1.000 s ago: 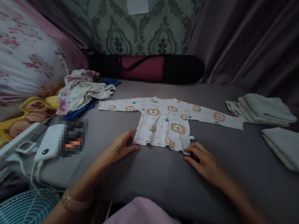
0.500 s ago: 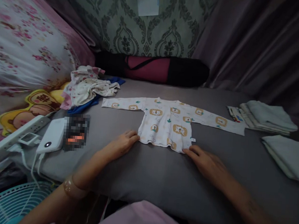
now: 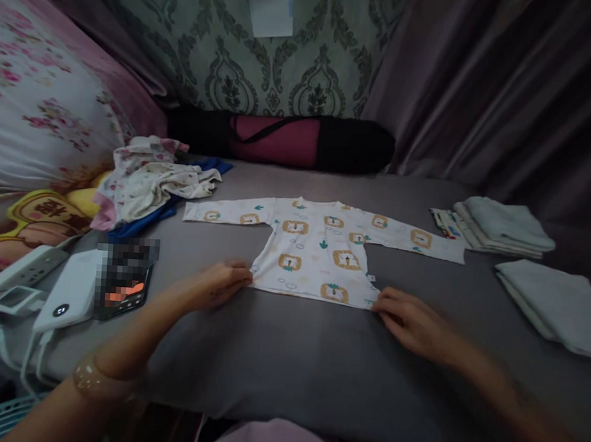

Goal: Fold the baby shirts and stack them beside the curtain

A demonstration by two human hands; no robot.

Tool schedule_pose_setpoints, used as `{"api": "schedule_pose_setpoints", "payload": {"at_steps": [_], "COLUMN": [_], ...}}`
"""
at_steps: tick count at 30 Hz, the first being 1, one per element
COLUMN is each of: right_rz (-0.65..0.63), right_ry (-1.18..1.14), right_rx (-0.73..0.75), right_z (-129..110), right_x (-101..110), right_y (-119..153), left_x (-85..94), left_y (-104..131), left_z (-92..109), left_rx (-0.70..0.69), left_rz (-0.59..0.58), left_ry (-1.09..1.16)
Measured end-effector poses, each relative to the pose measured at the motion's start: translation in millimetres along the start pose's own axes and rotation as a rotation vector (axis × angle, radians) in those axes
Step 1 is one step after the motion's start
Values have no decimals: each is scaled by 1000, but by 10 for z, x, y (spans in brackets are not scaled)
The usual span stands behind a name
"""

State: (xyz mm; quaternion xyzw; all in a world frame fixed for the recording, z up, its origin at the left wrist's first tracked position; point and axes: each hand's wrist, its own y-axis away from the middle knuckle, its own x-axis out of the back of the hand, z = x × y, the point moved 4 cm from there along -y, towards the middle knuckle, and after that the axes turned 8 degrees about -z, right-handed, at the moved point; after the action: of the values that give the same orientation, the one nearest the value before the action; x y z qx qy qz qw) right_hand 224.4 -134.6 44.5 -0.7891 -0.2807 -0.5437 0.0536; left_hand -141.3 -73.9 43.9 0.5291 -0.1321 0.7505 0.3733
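Grey cloth (image 3: pixel 277 360) bears a printed shirt (image 3: pixel 311 252) just beyond both hands (image 3: pixel 226 283) (image 3: pixel 407 318), each pinching a hem corner.

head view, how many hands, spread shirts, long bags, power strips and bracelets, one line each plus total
Hands: 2, left hand and right hand
Shirt: 1
Bag: 1
Power strip: 1
Bracelet: 1
Total: 6

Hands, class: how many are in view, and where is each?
2. The left hand holds the white shirt at its lower left corner; the right hand, at its lower right corner.
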Motion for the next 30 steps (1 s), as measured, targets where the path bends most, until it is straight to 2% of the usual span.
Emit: {"api": "schedule_pose_setpoints", "payload": {"at_steps": [3,7,9,11,15,21,26,30], "right_rz": [50,335,350,329,322,414,553,652], "right_ry": [-147,-216,-180,-180,-151,-68,-202,-358], "right_rx": [-127,-401,-564,-649,-678,-657,-726,-709], "right_z": [144,631,830,905,798,623,697,786], "right_x": [119,213,182,144,113,146,156,87], "right_y": [-141,-552,-801,-1021,-1233,-1207,-1167,-1184], "left_x": [55,154,163,156,127,76,136,160], "left_y": [-162,-552,-767,-952,-1177,-1250,-1228,-1225], "left_z": [-138,-436,-505,-522,-498,-450,-368,-365], "left_rx": [119,518,658,748,780,758,736,773], "left_rz": [-9,235,284,288,314,379,406,433], "left_ry": [158,197,227,280,342,284,257,256]}}
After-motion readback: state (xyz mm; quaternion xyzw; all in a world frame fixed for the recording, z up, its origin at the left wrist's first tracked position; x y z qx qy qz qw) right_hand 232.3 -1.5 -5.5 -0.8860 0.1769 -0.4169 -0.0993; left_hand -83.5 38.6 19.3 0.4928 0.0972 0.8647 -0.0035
